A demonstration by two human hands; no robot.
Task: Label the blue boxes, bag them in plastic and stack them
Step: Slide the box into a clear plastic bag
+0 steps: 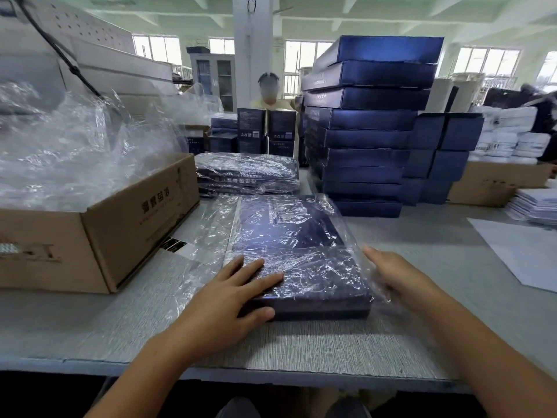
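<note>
A flat blue box (304,242) lies on the grey table inside a clear plastic bag (208,233) whose loose film spreads to its left. My left hand (238,291) rests flat on the box's near left corner, thumb against its front edge. My right hand (394,276) is at the box's right side, fingers apart, touching the bag's film. Behind it sits a low stack of bagged blue boxes (247,173). A tall stack of unbagged blue boxes (367,125) rises at the back right.
A cardboard carton (99,233) full of clear plastic bags (75,146) stands at the left. White sheets (524,251) lie at the right, with another carton (494,182) behind. A person sits across the table behind small upright blue boxes (265,128).
</note>
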